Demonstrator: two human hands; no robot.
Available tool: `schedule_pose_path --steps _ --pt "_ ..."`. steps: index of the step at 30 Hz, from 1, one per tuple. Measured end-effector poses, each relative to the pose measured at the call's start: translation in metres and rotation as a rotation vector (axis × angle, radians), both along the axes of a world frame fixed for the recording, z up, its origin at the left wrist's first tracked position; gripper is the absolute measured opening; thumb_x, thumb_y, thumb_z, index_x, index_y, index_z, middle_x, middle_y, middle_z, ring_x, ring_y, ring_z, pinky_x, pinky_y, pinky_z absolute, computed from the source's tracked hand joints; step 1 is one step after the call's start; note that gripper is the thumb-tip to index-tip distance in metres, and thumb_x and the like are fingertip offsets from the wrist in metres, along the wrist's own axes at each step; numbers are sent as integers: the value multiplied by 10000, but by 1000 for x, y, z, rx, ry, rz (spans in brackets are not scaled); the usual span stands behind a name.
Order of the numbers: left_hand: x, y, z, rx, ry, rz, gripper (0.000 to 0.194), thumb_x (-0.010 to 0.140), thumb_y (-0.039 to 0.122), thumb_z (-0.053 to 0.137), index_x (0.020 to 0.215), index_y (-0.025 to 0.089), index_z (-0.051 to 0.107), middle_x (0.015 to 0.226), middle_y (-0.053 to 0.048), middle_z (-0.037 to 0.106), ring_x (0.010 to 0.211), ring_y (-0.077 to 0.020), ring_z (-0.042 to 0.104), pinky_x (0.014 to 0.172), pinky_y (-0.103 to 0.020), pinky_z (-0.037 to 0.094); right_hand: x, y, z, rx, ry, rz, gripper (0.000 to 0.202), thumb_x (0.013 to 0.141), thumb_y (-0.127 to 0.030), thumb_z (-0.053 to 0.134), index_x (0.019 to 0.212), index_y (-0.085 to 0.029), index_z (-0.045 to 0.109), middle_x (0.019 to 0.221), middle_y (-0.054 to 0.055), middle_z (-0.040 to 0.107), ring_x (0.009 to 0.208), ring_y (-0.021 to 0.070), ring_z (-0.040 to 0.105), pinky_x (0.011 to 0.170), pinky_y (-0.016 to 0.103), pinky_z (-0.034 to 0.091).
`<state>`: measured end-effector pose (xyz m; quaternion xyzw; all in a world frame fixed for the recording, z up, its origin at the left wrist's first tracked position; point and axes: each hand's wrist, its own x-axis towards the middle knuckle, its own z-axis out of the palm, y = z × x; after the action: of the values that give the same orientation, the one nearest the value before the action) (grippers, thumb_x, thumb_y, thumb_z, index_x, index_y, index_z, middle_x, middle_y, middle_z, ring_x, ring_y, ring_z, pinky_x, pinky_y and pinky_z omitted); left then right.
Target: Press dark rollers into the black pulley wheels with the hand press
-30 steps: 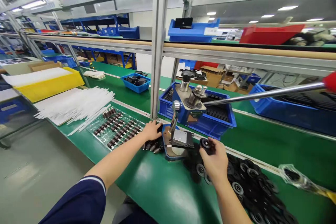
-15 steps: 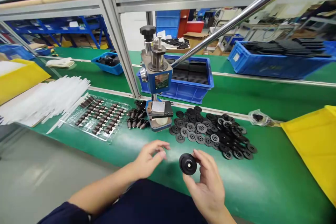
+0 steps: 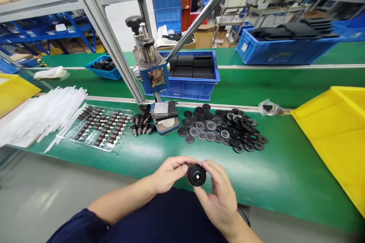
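Note:
A round black plastic wheel (image 3: 195,183) with a small white centre faces me, held between both hands just over the front of the bench. My right hand (image 3: 219,193) is closed on its right side, thumb below and fingertips at the upper edge. At the left side, my left hand (image 3: 169,174) pinches the rim, with its thumb near the face and its fingers partly hidden behind. Beyond the hands stands a blue lever press (image 3: 154,79) with a metal block on its ram. To the right of the press lies a pile of black slotted discs (image 3: 211,125).
Left of the press are dark parts with pins (image 3: 142,124) and a clear tray (image 3: 115,148) of brown cylinders. White strips (image 3: 57,110) lie farther left. A yellow bin (image 3: 333,129) stands at right; a blue crate (image 3: 185,88) of black pieces sits behind the press.
My left hand has come in to the right and taken hold of the wheel's left side. The wheel and my right hand have shifted slightly left in view. The camera view has turned a little.

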<state>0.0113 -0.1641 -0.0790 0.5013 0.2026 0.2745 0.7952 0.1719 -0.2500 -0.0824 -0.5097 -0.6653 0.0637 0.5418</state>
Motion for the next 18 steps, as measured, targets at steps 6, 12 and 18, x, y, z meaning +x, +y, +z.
schedule_pose_path --steps 6,12,18 --pt "1 2 3 -80 -37 -22 363 911 382 584 1183 155 665 1159 -121 671 1055 -205 617 952 -313 440 -1 1 3 31 -37 -19 573 808 -18 593 1351 -133 450 1222 131 529 1168 198 528 1002 332 485" --pt "2 1 3 -123 -42 -9 318 913 329 591 1169 159 673 1174 -116 676 1064 -202 628 953 -308 449 -1 3 0 21 -20 -12 557 811 -24 597 1340 -125 457 1218 131 531 1173 195 524 1025 327 468" --pt "2 1 3 -94 -7 -13 356 904 356 599 1187 151 667 1192 -127 666 1101 -221 609 998 -337 420 1 2 -4 23 -17 -18 576 823 -33 593 1368 -145 441 1228 132 528 1177 202 526 1000 342 493"
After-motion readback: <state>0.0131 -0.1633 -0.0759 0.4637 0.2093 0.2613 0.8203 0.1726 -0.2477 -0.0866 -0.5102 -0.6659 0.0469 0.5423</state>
